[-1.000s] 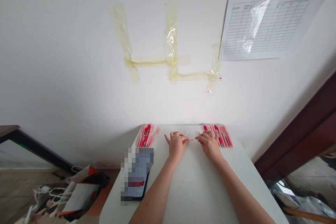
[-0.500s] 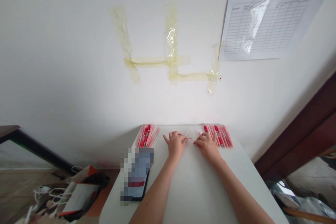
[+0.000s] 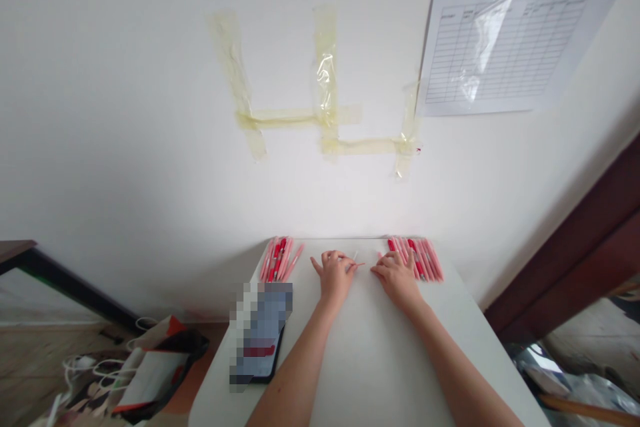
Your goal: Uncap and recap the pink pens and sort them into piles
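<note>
My left hand [image 3: 335, 275] is over the far middle of the white table, with thumb and fingertips pinched on a thin pink pen part [image 3: 361, 265]. A small whitish, clear piece [image 3: 356, 255] shows just beyond those fingers. To the right, my right hand [image 3: 396, 275] has its fingertips closed low over the tabletop; what they hold is hidden. A pink tip [image 3: 379, 255] peeks out behind them. Beside my right hand lies a row of pink and red pens [image 3: 431, 260]. Another group of pink and red pens [image 3: 278, 260] lies left of my left hand.
A phone [image 3: 265, 333] with a blurred screen lies on the table's left side [image 3: 215, 373]. The wall behind carries yellowish tape [image 3: 327, 73] and a printed sheet [image 3: 505, 47]. Bags and white cables [image 3: 107, 373] are on the floor at left; a dark red wooden frame [image 3: 565, 260] stands at right.
My right hand has shifted very slightly to the right. My left hand and the pens look the same.
</note>
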`<state>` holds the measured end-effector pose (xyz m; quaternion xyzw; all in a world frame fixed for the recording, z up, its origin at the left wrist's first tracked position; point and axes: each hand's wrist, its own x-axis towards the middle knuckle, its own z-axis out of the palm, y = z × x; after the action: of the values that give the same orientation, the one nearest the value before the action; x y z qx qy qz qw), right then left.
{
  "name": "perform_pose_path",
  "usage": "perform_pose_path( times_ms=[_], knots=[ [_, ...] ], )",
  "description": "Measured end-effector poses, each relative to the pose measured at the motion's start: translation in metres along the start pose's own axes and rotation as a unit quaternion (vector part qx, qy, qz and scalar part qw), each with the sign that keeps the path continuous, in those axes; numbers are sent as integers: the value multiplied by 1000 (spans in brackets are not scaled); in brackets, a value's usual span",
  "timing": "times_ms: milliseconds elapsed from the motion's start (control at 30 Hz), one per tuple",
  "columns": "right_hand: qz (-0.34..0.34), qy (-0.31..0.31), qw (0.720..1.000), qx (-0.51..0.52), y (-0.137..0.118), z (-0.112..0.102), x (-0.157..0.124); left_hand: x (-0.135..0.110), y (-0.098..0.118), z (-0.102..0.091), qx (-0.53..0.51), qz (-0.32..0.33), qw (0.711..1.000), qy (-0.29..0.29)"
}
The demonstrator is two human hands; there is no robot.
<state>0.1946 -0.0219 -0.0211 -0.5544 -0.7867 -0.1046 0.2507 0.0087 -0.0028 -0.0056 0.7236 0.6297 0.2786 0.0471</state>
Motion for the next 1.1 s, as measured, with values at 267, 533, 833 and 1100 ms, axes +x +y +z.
perform_pose_path(
  times_ms=[267, 533, 833, 1100],
  knots=[
    [8, 4, 1000, -3, 0, 1, 0, 0, -1, 1, -8, 3, 1000, 4],
    [46, 36, 998, 14, 3, 0, 1, 0, 2, 0, -32, 4, 999, 0],
    [47, 43, 995, 78, 7, 8, 0, -3, 7, 2, -60, 34, 997, -16],
    [50, 47, 992, 108, 3, 5, 1, -4, 7, 5, -71, 34, 997, -13]
  ],
)
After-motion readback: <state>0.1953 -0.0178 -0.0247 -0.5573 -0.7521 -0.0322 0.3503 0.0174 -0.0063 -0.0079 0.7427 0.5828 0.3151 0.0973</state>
